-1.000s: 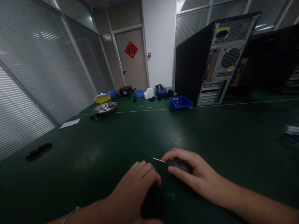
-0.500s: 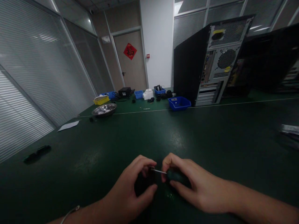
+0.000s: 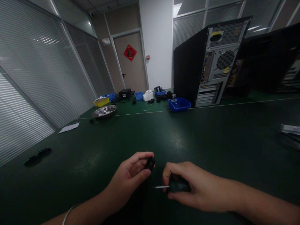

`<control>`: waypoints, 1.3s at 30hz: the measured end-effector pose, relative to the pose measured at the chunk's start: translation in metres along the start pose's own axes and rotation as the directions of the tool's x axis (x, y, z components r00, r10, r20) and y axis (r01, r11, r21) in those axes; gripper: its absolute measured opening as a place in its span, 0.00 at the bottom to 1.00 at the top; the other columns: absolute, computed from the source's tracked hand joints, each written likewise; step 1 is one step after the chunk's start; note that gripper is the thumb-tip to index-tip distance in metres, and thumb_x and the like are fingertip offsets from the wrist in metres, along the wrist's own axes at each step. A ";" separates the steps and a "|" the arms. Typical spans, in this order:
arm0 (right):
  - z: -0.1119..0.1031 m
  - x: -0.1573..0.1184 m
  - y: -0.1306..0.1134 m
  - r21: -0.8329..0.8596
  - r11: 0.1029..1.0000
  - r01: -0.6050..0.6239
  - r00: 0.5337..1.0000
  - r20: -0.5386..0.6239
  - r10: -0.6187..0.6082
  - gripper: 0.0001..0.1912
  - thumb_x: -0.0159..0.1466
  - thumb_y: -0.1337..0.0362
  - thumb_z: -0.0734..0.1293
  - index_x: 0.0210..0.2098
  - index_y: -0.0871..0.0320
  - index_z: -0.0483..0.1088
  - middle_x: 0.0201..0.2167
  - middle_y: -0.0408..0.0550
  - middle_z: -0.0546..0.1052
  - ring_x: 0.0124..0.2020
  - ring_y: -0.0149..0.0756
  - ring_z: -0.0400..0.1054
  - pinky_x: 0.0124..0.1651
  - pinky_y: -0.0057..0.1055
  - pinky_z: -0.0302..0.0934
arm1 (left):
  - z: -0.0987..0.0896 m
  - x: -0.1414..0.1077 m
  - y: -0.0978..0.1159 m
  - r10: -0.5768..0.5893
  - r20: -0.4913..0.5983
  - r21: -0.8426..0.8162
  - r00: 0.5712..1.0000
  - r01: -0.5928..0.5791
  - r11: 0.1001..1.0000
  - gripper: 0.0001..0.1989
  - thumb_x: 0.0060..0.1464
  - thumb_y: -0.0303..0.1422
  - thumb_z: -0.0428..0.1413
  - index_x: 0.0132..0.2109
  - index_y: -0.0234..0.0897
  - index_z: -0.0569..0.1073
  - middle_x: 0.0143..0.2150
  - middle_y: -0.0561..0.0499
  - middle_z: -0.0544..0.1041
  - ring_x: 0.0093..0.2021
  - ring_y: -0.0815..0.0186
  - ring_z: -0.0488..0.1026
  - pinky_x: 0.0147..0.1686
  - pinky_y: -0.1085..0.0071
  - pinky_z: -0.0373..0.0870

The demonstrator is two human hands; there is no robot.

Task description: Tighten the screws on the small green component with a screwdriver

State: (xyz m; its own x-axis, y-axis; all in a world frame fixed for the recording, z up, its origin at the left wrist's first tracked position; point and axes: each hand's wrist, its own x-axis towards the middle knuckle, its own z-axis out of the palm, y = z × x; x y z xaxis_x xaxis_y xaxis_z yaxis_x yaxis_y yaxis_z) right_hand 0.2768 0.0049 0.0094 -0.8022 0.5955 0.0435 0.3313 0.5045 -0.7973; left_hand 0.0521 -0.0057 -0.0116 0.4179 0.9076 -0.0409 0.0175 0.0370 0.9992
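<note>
Near the front of the green table, my left hand (image 3: 128, 175) pinches a small black part (image 3: 150, 163) between thumb and fingers. To its right, my right hand (image 3: 197, 184) is wrapped round the dark handle of a screwdriver (image 3: 179, 185). The thin metal shaft points left, and its tip lies below the black part, apart from it. What the black part is cannot be made out.
A blue tray (image 3: 179, 105) stands before a black computer tower (image 3: 211, 65) at the back right. A metal bowl (image 3: 104, 112), a yellow basket (image 3: 101, 102) and a white paper (image 3: 69, 127) are at the left. Dark glasses-like items (image 3: 37, 157) lie far left.
My left hand has moved slightly up and left, and the black part now shows in its fingers. The screwdriver tip has dropped away from the left fingers, and my right hand has lowered a little.
</note>
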 end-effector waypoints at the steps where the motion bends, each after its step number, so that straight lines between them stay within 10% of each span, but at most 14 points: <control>1: 0.002 0.001 0.002 0.019 1.000 0.003 1.000 -0.021 -0.003 0.10 0.56 0.69 0.65 0.39 0.57 0.64 0.34 0.42 0.72 0.34 0.28 0.65 0.35 0.22 0.57 | 0.000 0.000 -0.001 0.001 0.003 -0.004 1.000 -0.001 1.000 0.18 0.53 0.29 0.54 0.52 0.40 0.65 0.50 0.47 0.70 0.52 0.62 0.66 0.54 0.62 0.59; 9: 0.012 0.010 0.013 0.283 0.959 0.003 0.964 -0.255 0.072 0.05 0.58 0.68 0.63 0.35 0.59 0.62 0.32 0.44 0.71 0.33 0.29 0.65 0.35 0.26 0.58 | 0.003 0.000 -0.004 0.010 0.012 -0.006 1.000 -0.010 1.000 0.21 0.48 0.25 0.58 0.50 0.38 0.64 0.48 0.45 0.69 0.48 0.63 0.68 0.49 0.64 0.64; 21: 0.020 0.015 0.000 0.618 0.780 -0.102 0.949 -0.175 0.263 0.11 0.56 0.62 0.66 0.35 0.59 0.61 0.29 0.41 0.69 0.18 0.19 0.55 0.18 0.17 0.50 | 0.009 -0.004 -0.004 -0.016 0.051 0.051 0.999 0.013 0.999 0.16 0.46 0.26 0.59 0.30 0.36 0.55 0.37 0.53 0.68 0.27 0.74 0.67 0.24 0.76 0.65; 30: 0.041 0.020 -0.016 0.687 0.708 -0.165 0.925 -0.142 0.353 0.10 0.54 0.64 0.67 0.32 0.59 0.61 0.27 0.40 0.69 0.19 0.19 0.58 0.17 0.16 0.49 | 0.012 -0.004 -0.006 0.157 0.044 0.382 0.987 -0.162 0.910 0.16 0.43 0.21 0.58 0.25 0.35 0.56 0.29 0.53 0.68 0.30 0.71 0.64 0.30 0.75 0.60; 39: 0.034 0.017 -0.010 0.613 0.777 -0.140 0.876 -0.288 0.386 0.13 0.55 0.57 0.66 0.33 0.58 0.62 0.25 0.40 0.68 0.20 0.23 0.60 0.16 0.17 0.51 | 0.012 -0.010 0.010 0.041 0.271 0.066 0.962 -0.061 0.996 0.15 0.49 0.23 0.55 0.44 0.36 0.62 0.45 0.46 0.66 0.39 0.67 0.67 0.39 0.68 0.66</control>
State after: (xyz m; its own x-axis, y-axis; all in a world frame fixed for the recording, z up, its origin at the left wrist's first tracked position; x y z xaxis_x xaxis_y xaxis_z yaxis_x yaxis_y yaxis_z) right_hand 0.2427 -0.0116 -0.0027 -0.4321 0.8967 -0.0957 0.0653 -0.0747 -0.9951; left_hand 0.0593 -0.0190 -0.0007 0.6491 0.7607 0.0014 0.0517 -0.0460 0.9976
